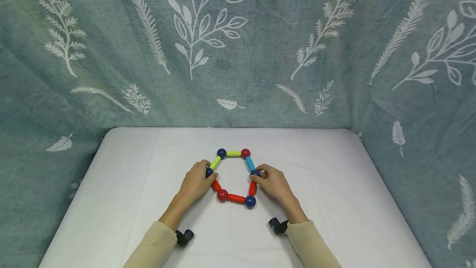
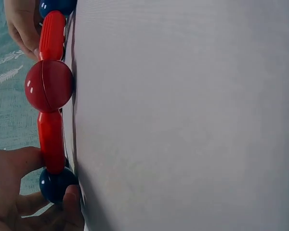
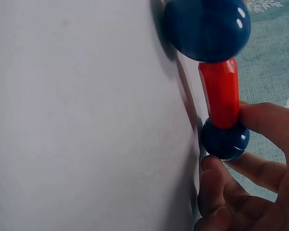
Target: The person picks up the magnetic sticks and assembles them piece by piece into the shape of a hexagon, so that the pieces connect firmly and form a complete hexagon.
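A closed ring of balls and coloured rods lies on the white table (image 1: pixel 148 202). My left hand (image 1: pixel 196 179) pinches the blue ball (image 2: pixel 57 185) at the ring's left corner, where a yellow-green rod (image 1: pixel 215 163) and a red rod (image 2: pixel 51 142) meet. Opposite, my right hand (image 1: pixel 274 182) holds the right-hand blue ball (image 3: pixel 225 138) between thumb and fingers. A light blue rod (image 1: pixel 250 163) and a red rod (image 3: pixel 220 94) join that ball. Along the near side, another red rod (image 1: pixel 236 198) links a red ball (image 1: pixel 222 195) to a blue ball (image 1: pixel 250 202).
At the ring's far side, a yellow-green rod (image 1: pixel 234 154) spans a dark blue ball (image 1: pixel 221 153) and a red ball (image 1: pixel 245 153). A green leaf-patterned curtain (image 1: pixel 260 53) hangs behind the table. Each wrist carries a small black camera (image 1: pixel 184 238).
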`<state>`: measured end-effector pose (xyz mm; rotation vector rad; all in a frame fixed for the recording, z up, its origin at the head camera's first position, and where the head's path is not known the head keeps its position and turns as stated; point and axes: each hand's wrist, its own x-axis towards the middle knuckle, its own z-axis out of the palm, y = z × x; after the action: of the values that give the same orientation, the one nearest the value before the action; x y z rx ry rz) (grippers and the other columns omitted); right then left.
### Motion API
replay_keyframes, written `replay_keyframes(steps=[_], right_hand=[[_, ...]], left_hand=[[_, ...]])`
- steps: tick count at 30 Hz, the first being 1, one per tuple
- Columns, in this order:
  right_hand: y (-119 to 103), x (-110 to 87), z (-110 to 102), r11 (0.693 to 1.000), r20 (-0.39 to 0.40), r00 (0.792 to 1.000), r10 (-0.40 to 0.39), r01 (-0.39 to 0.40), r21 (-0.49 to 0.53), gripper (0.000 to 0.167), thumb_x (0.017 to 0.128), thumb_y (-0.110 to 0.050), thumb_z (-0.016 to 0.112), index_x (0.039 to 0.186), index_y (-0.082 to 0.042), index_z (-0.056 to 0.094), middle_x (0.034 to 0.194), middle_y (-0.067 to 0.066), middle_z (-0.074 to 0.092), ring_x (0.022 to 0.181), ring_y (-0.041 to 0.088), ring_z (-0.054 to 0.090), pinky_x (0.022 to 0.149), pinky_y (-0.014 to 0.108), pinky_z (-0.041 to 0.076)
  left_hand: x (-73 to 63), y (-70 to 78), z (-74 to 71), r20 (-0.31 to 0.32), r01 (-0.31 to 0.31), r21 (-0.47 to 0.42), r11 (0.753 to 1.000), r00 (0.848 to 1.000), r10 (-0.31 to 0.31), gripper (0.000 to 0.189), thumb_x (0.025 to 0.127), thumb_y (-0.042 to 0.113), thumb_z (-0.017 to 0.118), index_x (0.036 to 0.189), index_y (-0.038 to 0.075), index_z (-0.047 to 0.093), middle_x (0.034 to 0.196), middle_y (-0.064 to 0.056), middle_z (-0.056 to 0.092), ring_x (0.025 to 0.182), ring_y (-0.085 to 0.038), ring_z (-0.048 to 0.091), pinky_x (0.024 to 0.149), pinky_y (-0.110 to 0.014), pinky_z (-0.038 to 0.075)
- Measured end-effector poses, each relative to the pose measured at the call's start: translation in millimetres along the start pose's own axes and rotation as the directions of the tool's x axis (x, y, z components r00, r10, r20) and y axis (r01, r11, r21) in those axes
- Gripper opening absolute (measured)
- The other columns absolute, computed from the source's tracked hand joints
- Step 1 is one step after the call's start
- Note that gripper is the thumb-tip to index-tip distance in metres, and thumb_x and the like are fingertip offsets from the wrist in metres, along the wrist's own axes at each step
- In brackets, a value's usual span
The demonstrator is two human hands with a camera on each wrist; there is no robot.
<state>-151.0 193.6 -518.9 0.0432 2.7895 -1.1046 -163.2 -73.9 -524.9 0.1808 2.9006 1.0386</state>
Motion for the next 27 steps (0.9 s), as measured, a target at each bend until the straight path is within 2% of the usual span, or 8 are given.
replay_keyframes(steps=[5, 13, 27], right_hand=[[2, 1.3, -2, 1.0, -0.02, 1.0, 0.007, -0.006, 0.008, 0.033, 0.089, -0.034, 0.076, 0.113, -0.012, 0.069, 0.084, 0.002, 0.059, 0.068, 0.018, 0.051, 0.057, 0.031, 0.04], [8, 2.1, -4, 0.999, -0.044, 0.998, 0.049, -0.048, 0.008, 0.033, 0.088, -0.034, 0.076, 0.109, -0.01, 0.068, 0.084, 0.003, 0.06, 0.069, 0.018, 0.053, 0.058, 0.03, 0.041], [10, 7.2, -9, 0.997, -0.055, 0.996, 0.075, -0.073, 0.034, 0.038, 0.088, -0.037, 0.076, 0.111, -0.008, 0.067, 0.086, 0.006, 0.061, 0.072, 0.02, 0.054, 0.06, 0.03, 0.042]], left_hand=[[5.6, 3.9, 1.1, 0.002, -0.002, -0.008, 1.0, 1.0, 0.002, 0.044, 0.092, 0.026, 0.074, 0.124, 0.0, 0.06, 0.098, -0.011, 0.06, 0.078, -0.022, 0.056, 0.069, -0.038, 0.051], [5.8, 2.0, 1.6, 0.006, 0.018, 0.017, 1.0, 1.0, -0.019, 0.039, 0.089, 0.023, 0.073, 0.121, 0.002, 0.062, 0.094, -0.009, 0.06, 0.071, -0.021, 0.055, 0.058, -0.031, 0.045], [6.8, -1.2, -2.8, -0.005, 0.023, -0.011, 1.0, 1.0, -0.023, 0.034, 0.088, 0.021, 0.072, 0.117, 0.005, 0.064, 0.088, -0.006, 0.057, 0.071, -0.02, 0.053, 0.057, -0.032, 0.043]])
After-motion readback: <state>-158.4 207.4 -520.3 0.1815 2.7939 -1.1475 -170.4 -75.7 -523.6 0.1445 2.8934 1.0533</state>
